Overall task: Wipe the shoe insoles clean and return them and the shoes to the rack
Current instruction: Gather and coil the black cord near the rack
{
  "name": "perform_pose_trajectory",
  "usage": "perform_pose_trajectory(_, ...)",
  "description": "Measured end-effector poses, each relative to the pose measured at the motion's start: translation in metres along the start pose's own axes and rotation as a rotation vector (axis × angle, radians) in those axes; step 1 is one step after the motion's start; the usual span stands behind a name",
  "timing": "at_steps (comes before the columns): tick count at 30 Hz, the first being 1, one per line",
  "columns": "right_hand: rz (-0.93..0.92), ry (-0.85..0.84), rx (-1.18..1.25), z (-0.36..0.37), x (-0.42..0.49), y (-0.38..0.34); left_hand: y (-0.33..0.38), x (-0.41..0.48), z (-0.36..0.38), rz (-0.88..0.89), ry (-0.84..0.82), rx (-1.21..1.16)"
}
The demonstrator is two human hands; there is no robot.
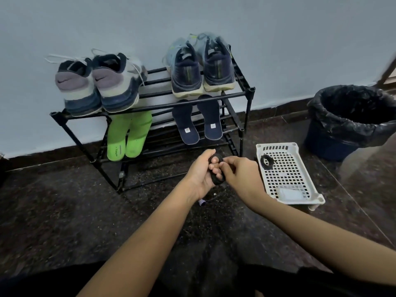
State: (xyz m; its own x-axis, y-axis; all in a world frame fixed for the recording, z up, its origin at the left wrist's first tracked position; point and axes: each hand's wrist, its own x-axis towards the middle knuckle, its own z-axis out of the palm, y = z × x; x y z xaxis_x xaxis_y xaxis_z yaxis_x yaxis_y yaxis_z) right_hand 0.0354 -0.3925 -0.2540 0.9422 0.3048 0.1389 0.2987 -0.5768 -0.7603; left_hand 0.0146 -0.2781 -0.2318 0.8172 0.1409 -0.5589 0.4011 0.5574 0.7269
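While both hands are busy with a black looped band, the insoles lie straight ahead on the lower shelf of the black metal-bar shoe rack. Fingers of the left hand curl round the band and the right hand pinches its near side; the band's material is hard to make out, possibly elastic. The navy foam insoles lie directly beyond the hands, long axis running away toward the wall, heel ends nearest and lowest. The bright green foam insoles lie the same way but off to the left, so the left hand is nearer them. The grey-and-navy sneakers and navy-and-pale-blue sneakers stand heels-out on the top shelf. A white perforated plastic basket sits on the floor just right of the right hand.
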Motion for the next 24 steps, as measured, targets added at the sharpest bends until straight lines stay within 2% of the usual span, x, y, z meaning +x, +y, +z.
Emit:
perform_pose_trajectory(6, 0.056, 0.004, -0.109, 0.001, 0.013, 0.068, -0.040, 0.044, 0.015, -0.106, 0.008, 0.030)
perform_pose_trajectory(14, 0.249, 0.032, -0.265, -0.049, 0.068, 0.181, -0.086, 0.108, 0.037, -0.235, -0.037, 0.182)
perform_pose_trajectory(21, 0.435, 0.084, -0.349, -0.063, 0.128, 0.258, -0.097, 0.145, 0.069, -0.236, -0.071, 0.281)
perform_pose_trajectory(24, 0.480, 0.047, -0.383, -0.059, 0.144, 0.281, -0.100, 0.159, 0.069, -0.236, -0.050, 0.273)
